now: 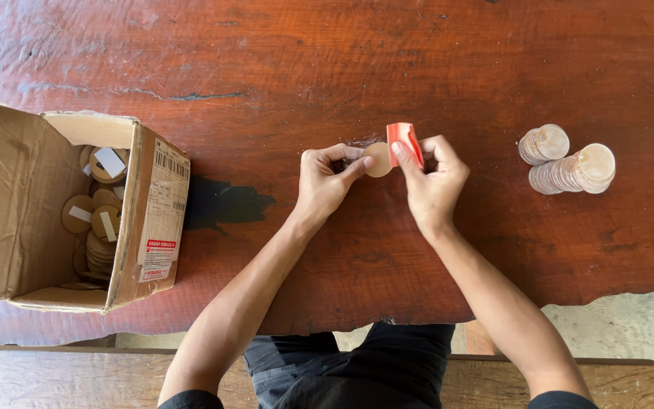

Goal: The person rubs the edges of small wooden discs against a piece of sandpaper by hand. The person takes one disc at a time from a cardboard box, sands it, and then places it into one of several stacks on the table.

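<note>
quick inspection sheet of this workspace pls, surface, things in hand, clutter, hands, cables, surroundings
surface: dark red-brown wooden table, worn, with a dark patch beside the box.
job's things: small round tan disc pinched in the left hand; red strip held in the right hand, touching the disc's edge.
clutter: open cardboard box on its side at left, holding more discs, some with pale strips; two rows of stacked discs lying at right.
grippers: both hands' fingers closed on their items, just above the table.
cables: nothing seen.
surroundings: wooden bench under the person, pale ground at lower right.
</note>
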